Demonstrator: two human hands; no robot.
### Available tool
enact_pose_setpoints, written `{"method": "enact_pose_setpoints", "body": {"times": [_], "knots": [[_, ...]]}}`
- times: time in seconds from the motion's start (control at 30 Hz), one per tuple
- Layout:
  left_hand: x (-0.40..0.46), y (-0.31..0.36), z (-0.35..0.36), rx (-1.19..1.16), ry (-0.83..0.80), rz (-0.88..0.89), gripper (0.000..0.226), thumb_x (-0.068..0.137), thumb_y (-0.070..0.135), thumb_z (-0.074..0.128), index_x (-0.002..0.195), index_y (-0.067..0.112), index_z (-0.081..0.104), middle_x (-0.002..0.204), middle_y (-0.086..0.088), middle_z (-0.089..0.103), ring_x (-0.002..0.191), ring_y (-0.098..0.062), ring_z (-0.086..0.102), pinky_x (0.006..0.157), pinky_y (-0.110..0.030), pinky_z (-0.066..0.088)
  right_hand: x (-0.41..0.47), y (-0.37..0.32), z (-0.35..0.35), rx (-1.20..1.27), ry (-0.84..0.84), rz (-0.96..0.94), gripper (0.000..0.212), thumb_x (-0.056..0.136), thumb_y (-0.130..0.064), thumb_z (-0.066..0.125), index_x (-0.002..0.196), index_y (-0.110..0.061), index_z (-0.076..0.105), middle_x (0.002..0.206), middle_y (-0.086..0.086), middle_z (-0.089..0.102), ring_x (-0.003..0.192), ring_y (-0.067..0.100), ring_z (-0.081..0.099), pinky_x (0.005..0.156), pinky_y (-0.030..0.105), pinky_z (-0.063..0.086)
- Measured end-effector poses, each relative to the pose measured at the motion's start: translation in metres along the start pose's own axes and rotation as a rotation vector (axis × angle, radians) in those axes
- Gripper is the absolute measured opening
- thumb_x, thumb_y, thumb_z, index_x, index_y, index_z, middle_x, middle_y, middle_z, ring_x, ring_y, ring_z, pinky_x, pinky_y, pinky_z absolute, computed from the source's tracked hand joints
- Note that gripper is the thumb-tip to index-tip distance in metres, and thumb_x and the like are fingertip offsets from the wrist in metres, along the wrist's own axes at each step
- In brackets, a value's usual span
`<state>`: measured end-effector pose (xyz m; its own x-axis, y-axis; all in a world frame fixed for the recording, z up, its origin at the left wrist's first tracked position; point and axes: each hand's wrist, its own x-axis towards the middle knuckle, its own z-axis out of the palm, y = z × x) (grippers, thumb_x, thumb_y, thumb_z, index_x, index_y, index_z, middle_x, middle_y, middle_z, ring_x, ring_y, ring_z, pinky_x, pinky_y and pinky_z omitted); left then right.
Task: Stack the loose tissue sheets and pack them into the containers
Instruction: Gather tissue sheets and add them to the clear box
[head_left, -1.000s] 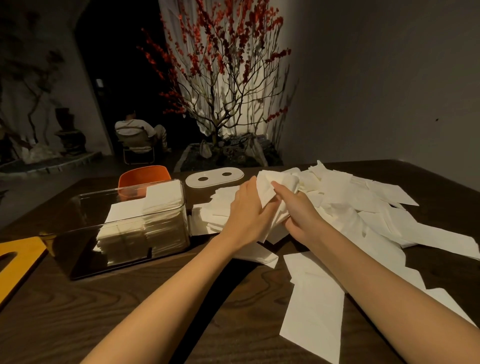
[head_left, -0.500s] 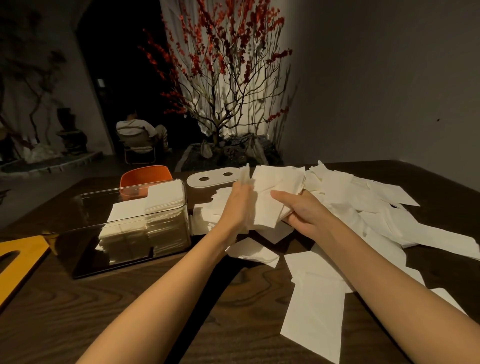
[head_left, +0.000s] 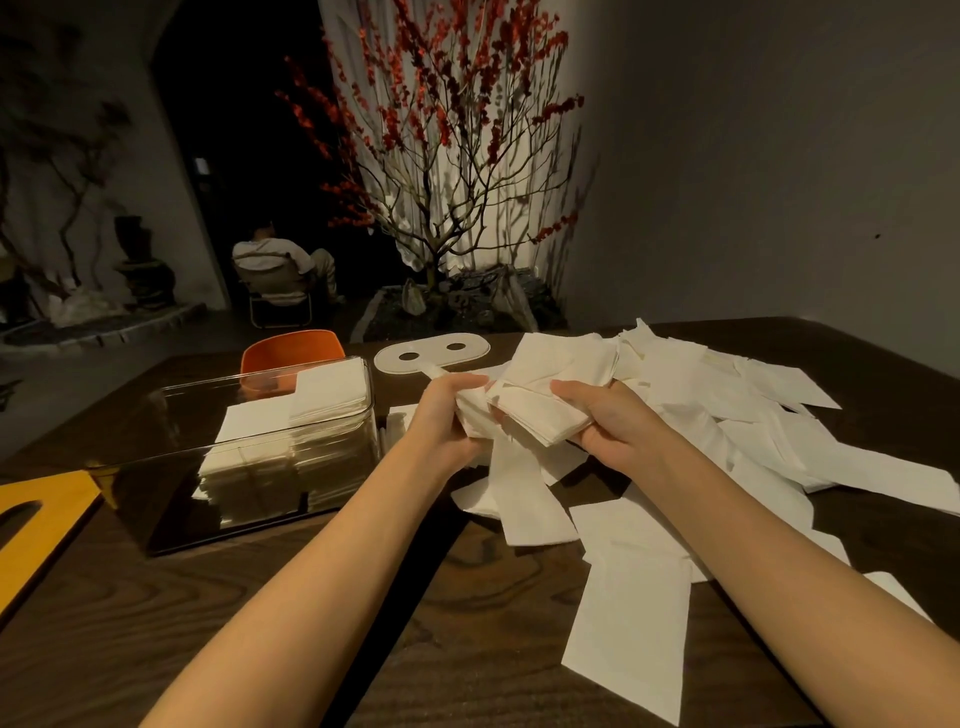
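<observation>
Both hands hold one bundle of white tissue sheets (head_left: 540, 410) above the dark wooden table. My left hand (head_left: 447, 415) grips its left end, fingers curled round the sheets. My right hand (head_left: 608, 421) holds the right end from below, thumb on top. A long sheet (head_left: 524, 493) hangs down from the bundle onto the table. Loose tissue sheets (head_left: 727, 410) lie scattered over the right half of the table. To the left stands a clear plastic container (head_left: 332, 457) with two stacks of folded tissues (head_left: 291, 431) inside.
A white oval lid with two holes (head_left: 431, 353) lies behind the hands. An orange tub (head_left: 291, 353) stands behind the container. A yellow lid with a slot (head_left: 36, 519) lies at the left edge. A potted red-blossom tree and a seated person are beyond the table.
The bundle has come down and toward me, tilting flatter. My right hand has shifted under its right end, and a long sheet now dangles from it.
</observation>
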<state>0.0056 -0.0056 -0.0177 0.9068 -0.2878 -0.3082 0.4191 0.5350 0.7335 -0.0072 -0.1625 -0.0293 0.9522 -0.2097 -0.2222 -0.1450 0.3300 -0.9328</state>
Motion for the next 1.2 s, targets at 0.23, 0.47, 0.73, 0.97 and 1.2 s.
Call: {"method": "enact_pose_setpoints", "body": {"times": [0.23,0.47,0.73,0.97,1.2], "knots": [[0.002,0.004,0.001,-0.07,0.004,0.055,0.008,0.092,0.015,0.054,0.089,0.009,0.049,0.097,-0.011,0.055,0.088,-0.018,0.051,0.092,-0.029,0.043,0.001,0.003,0.002,0.001,0.053,-0.076,0.051,0.09,-0.011,0.064,0.136,-0.016,0.042,0.128,0.006,0.057,0.107,0.022,0.058,0.083,0.036,0.055],[0.008,-0.002,0.003,-0.027,-0.03,-0.03,0.031,0.099,0.027,0.048,0.093,-0.002,0.052,0.094,-0.013,0.058,0.08,-0.017,0.054,0.1,-0.027,0.04,-0.001,0.018,0.009,-0.645,0.257,-0.679,0.03,0.095,-0.018,0.057,0.119,-0.001,0.06,0.099,0.01,0.063,0.089,0.016,0.056,0.073,0.027,0.045],[0.0,-0.009,0.012,-0.076,-0.124,-0.091,0.055,0.098,0.05,0.041,0.116,0.001,0.056,0.1,-0.021,0.066,0.097,-0.034,0.061,0.098,-0.047,0.043,0.0,0.033,0.008,-1.263,0.071,-1.054,0.064,0.086,-0.018,0.07,0.143,-0.028,0.042,0.131,0.004,0.061,0.111,0.033,0.062,0.088,0.05,0.054],[0.001,-0.006,0.006,-0.092,-0.091,-0.079,0.045,0.097,0.046,0.049,0.098,0.001,0.056,0.1,-0.021,0.067,0.097,-0.036,0.061,0.094,-0.051,0.043,0.005,0.03,0.006,-1.361,-0.071,-0.939,0.076,0.084,-0.023,0.073,0.148,-0.03,0.033,0.148,-0.003,0.043,0.135,0.021,0.041,0.107,0.044,0.04],[-0.002,-0.006,0.001,0.044,-0.029,-0.013,0.006,0.092,0.005,0.056,0.088,0.01,0.055,0.095,-0.017,0.062,0.089,-0.033,0.059,0.086,-0.051,0.047,0.009,0.024,-0.002,-1.254,-0.378,-0.595,0.087,0.08,-0.019,0.058,0.149,-0.044,0.01,0.16,-0.012,0.003,0.147,0.016,0.007,0.116,0.05,0.024]]}}
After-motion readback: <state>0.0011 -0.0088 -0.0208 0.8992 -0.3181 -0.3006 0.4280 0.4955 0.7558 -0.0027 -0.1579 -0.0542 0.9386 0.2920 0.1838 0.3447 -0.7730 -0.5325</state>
